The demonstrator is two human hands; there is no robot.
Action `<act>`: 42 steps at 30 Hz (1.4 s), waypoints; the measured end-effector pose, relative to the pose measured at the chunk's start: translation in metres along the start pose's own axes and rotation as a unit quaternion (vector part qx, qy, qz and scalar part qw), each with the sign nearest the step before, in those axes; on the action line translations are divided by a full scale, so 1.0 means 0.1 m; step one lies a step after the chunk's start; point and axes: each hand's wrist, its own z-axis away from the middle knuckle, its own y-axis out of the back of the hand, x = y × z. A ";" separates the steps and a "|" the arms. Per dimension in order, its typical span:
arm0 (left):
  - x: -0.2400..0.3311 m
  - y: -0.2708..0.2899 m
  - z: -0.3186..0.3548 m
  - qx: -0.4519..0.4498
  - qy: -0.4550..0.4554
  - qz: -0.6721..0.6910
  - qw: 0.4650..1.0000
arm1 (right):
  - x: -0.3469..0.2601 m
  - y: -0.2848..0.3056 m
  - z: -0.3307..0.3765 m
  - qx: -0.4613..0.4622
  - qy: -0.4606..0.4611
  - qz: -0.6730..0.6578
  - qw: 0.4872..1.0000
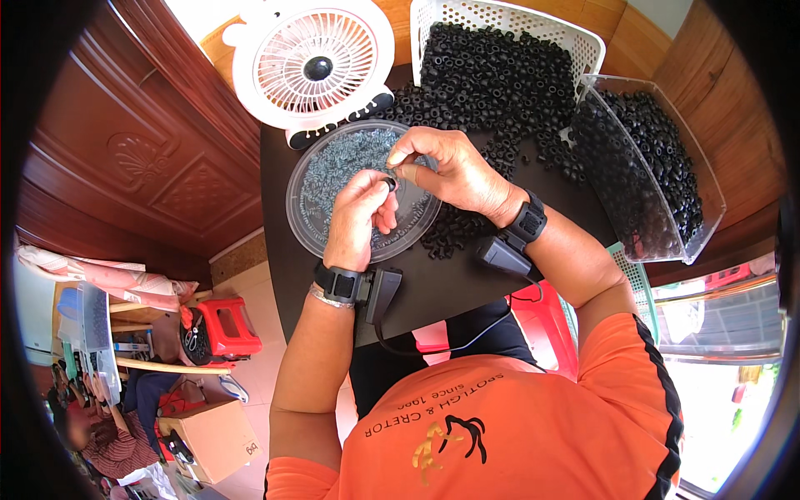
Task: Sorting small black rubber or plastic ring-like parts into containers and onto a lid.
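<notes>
My left hand (357, 218) and my right hand (444, 169) meet over a round clear dish (310, 223) of small grey metal parts. Together the fingertips pinch one small black ring (389, 182) between them. A loose heap of the same black rings (492, 92) spreads over the black table (433, 292) just beyond my right hand. Both wrists wear black bands with a small black device and a cable.
A white desk fan (310, 62) stands at the table's far left. A white perforated basket (508, 21) and a clear plastic bin (667, 175) hold more black rings. A red stool (223, 327), a cardboard box (218, 437) and clutter sit on the floor to the left.
</notes>
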 end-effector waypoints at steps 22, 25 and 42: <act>-0.16 0.04 -0.01 0.003 -0.002 0.162 0.987 | 0.01 -0.16 0.02 0.018 0.085 0.090 0.992; -0.12 0.00 0.01 0.015 -0.020 0.212 0.977 | 0.01 -0.20 0.03 0.021 0.094 0.096 0.991; -0.11 -0.06 0.03 0.011 -0.038 0.206 0.978 | -0.04 -0.18 0.04 0.035 0.065 0.178 0.981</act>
